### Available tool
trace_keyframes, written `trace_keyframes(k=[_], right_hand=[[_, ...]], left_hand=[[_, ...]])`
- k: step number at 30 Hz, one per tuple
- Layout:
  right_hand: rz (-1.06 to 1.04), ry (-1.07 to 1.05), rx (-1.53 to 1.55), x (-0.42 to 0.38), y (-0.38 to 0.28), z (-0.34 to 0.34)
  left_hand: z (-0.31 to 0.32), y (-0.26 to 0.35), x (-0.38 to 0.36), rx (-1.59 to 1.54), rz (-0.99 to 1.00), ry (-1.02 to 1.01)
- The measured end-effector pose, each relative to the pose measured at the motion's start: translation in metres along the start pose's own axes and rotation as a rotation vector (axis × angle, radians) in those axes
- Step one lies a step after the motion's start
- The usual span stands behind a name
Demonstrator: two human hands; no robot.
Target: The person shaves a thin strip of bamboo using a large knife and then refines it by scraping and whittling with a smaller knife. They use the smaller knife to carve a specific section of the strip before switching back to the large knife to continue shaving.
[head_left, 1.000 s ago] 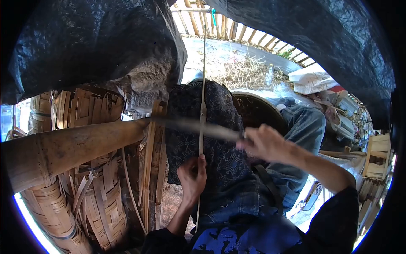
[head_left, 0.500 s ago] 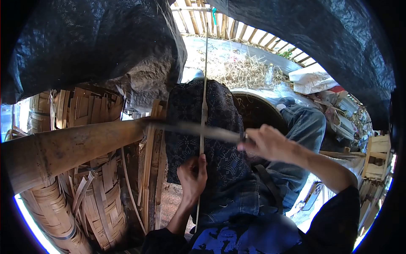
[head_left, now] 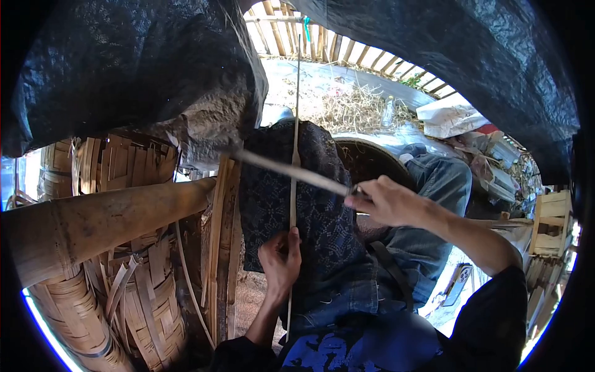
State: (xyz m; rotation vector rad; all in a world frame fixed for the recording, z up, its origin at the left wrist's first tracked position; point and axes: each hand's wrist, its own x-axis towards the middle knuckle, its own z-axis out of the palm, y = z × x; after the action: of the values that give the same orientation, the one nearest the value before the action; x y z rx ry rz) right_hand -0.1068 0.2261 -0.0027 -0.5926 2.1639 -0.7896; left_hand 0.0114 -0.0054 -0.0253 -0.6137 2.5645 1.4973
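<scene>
My left hand [head_left: 281, 263] is closed around a long, thin bamboo strip [head_left: 294, 208], its thumb pressed along it. The strip runs upright through the view, over a dark patterned cloth [head_left: 263, 211] on my leg, and its lower end passes down beside my lap. In my right hand [head_left: 390, 201], closed around the handle, is a long-bladed knife [head_left: 316, 180]. Slightly blurred, the blade slants up to the left and crosses the strip above my left thumb. The handle is mostly hidden by the fingers.
A thick bamboo pole [head_left: 124, 214] reaches in from the left, ending near the cloth. Woven bamboo baskets [head_left: 145, 291] stand below it. Black plastic sheeting [head_left: 136, 80] hangs overhead. Behind my leg sits a round dark basin [head_left: 372, 164]; dry straw [head_left: 359, 105] lies farther off.
The knife's tip has swung upward, away from the end of the bamboo pole, and the blade is less blurred. My left hand stays in place on the strip.
</scene>
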Motion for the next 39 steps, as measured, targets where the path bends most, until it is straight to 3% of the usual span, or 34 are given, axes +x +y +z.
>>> trace_keyframes(k=[1, 2, 4, 6, 10, 15, 22, 30, 32, 33, 34, 39], right_hand=[[0.076, -0.119, 0.104, -0.01, -0.011, 0.004], [-0.04, -0.063, -0.048, -0.014, -0.009, 0.014], [0.121, -0.164, 0.02, -0.012, -0.013, 0.008], [-0.016, 0.142, -0.106, 0.005, 0.005, 0.009], [0.015, -0.014, 0.024, -0.005, -0.007, 0.006], [-0.028, -0.066, -0.125, -0.022, -0.011, 0.015], [0.034, 0.007, -0.105, -0.003, -0.005, 0.01], [-0.1, 0.044, -0.125, -0.016, -0.017, 0.024], [0.076, -0.004, -0.047, -0.009, -0.014, 0.018], [-0.098, 0.145, -0.184, -0.003, -0.008, 0.018], [-0.099, 0.15, -0.189, -0.004, -0.007, 0.018], [-0.037, 0.037, -0.166, -0.019, -0.012, 0.027]], left_hand=[[0.0, -0.001, -0.001, 0.006, -0.008, -0.001], [0.0, -0.001, -0.001, 0.002, -0.011, 0.003], [0.0, -0.001, -0.003, 0.038, 0.04, 0.015], [0.0, 0.005, -0.002, 0.048, 0.015, 0.007], [-0.001, 0.002, -0.003, 0.083, 0.04, 0.016], [0.0, 0.008, -0.001, 0.225, 0.118, 0.027], [0.006, 0.008, -0.002, 0.247, 0.173, 0.02], [0.003, 0.006, -0.004, 0.211, 0.109, 0.024], [0.003, 0.005, -0.006, 0.214, 0.112, 0.013], [0.005, 0.004, -0.004, 0.191, 0.122, 0.017], [0.006, 0.005, -0.001, 0.17, 0.13, 0.025], [0.003, 0.003, -0.006, 0.169, 0.088, 0.01]])
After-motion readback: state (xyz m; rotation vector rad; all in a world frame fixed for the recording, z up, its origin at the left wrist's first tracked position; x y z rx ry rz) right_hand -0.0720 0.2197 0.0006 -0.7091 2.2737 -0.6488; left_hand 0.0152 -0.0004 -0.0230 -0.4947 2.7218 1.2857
